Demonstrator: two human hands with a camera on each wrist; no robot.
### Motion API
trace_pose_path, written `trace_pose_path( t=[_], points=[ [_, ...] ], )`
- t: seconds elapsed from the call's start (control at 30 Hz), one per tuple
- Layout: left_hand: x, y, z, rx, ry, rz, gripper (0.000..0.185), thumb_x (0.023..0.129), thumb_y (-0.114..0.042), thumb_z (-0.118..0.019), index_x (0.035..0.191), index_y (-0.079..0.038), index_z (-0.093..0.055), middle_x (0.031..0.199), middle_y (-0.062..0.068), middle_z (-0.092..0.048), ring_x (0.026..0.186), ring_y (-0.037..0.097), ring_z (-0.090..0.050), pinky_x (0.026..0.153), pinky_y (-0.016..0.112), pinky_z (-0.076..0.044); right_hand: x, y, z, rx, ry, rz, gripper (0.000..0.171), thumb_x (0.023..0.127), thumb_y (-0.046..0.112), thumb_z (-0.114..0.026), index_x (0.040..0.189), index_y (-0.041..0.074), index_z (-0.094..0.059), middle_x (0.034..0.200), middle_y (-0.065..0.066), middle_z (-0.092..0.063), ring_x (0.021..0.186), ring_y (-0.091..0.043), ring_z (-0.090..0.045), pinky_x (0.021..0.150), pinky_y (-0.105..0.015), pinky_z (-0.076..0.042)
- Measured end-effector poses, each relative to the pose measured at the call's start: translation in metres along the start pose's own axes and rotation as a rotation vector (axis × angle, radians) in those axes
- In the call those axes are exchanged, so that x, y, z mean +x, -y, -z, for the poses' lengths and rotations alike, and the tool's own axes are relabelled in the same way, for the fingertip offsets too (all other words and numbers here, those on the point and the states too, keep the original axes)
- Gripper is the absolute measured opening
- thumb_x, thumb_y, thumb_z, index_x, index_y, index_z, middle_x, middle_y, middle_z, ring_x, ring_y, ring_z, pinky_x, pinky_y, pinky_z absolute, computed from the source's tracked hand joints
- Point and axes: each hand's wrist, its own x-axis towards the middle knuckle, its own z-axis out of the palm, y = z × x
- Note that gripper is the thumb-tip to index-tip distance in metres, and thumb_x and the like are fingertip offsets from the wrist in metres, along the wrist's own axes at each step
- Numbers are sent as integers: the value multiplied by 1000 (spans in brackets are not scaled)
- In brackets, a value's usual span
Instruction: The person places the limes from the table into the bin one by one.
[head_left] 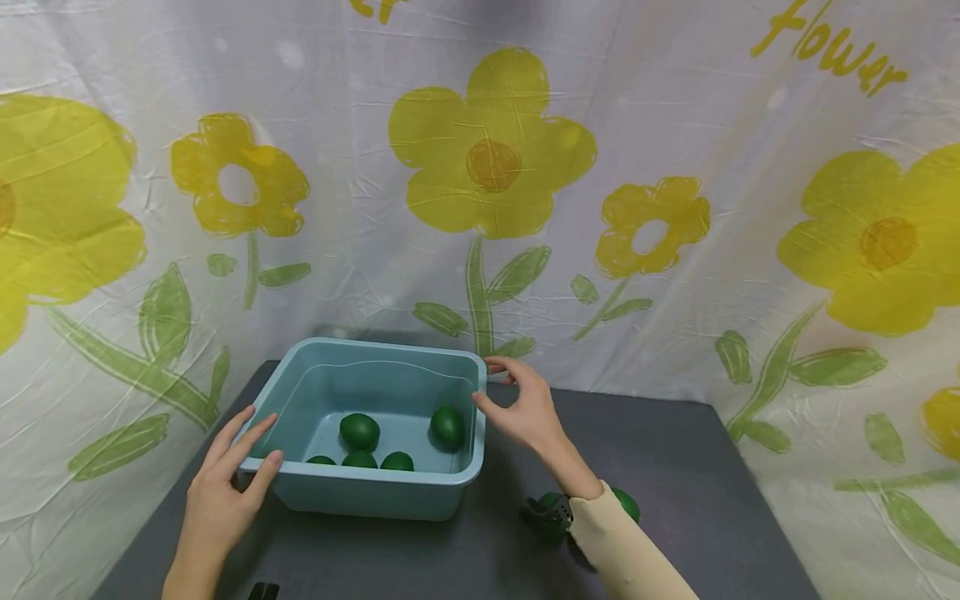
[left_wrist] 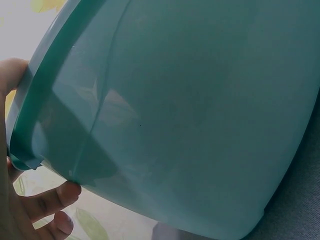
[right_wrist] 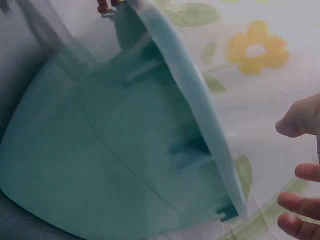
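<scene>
**Teal tub, a hand at each end**

The tub (head_left: pixel 375 492) sits on the dark tabletop (head_left: pixel 675 467) between the 2 hands. The left hand (head_left: pixel 225 483) rests on the near-left corner of the rim, fingers straight and loose, not clamped; the left wrist view shows fingertips (left_wrist: pixel 62 195) just under the lip. The right hand (head_left: pixel 525 408) lies against the right rim, fingers relaxed and apart, gripping nothing; in the right wrist view they hover just beside the edge.

Judging by look, the tub is stiff moulded plastic with smooth, likely slippery walls, and light, though 5 green balls (head_left: pixel 360 431) inside will probably roll when it tilts. The rolled rim looks the best hold, taken at opposite ends so the load sits between the grips. Another ball (head_left: pixel 626 504) lies behind the right wrist.
</scene>
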Motion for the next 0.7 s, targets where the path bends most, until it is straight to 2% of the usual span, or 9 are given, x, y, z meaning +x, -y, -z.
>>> trace_pose_path(
  t=[0.13,0.17,0.27,0.3,0.37,0.47,0.5,0.63,0.7],
  points=[
    [0,1,0,5,-1,-3,51,99,-22,-76,149,-22,-65,165,6,-45,145,47,-46,95,65,-42,-4,-4,11,5,-47,-45,51,92,25,-81,139,11,-68,126,-13,-72,99,-31,-62,87,-52,-51],
    [0,1,0,15,-3,-4,51,99,-22,-76,148,-22,-65,165,6,-45,144,46,-47,93,58,-43,-5,-5,13,9,-58,-61,51,92,26,-81,139,12,-68,126,-13,-71,99,-29,-61,88,-52,-51],
    [0,1,2,36,0,0,50,100,-23,-76,149,-22,-65,166,5,-44,144,45,-48,89,52,-41,-9,-11,20,22,-85,-97,51,92,27,-82,139,15,-68,127,-12,-71,100,-27,-60,90,-50,-50],
    [0,1,2,35,3,1,50,100,-23,-75,149,-21,-64,166,6,-44,145,46,-47,89,55,-41,-10,-13,22,24,-97,-103,51,92,27,-82,139,15,-68,128,-13,-71,100,-28,-60,89,-50,-50],
    [0,1,3,57,3,2,50,100,-24,-75,149,-22,-65,166,5,-44,144,45,-48,86,47,-40,-14,-18,28,24,-125,-117,50,92,25,-82,139,15,-69,127,-14,-72,99,-28,-61,86,-48,-50],
    [0,1,3,60,5,0,50,100,-25,-76,149,-22,-65,166,5,-44,144,45,-48,87,43,-40,-19,-26,37,35,-165,-144,50,92,23,-83,139,15,-69,128,-14,-72,100,-30,-62,81,-45,-49],
    [0,1,3,64,2,0,50,99,-25,-76,149,-22,-65,166,5,-45,143,44,-49,85,39,-39,-22,-28,40,40,-174,-160,50,92,23,-82,139,15,-69,128,-14,-72,100,-32,-63,81,-44,-48],
    [0,1,2,57,1,-4,51,99,-25,-76,148,-22,-65,165,6,-46,140,44,-51,83,37,-40,-31,-38,54,49,-195,-231,48,94,23,-81,140,16,-68,131,-13,-72,105,-33,-63,82,-42,-44],
    [0,1,1,58,-2,-6,51,99,-25,-77,148,-22,-65,165,6,-46,138,43,-53,80,31,-37,-37,-43,60,49,-205,-261,48,95,23,-81,140,16,-68,132,-13,-72,106,-34,-64,83,-41,-42]
  ],
)
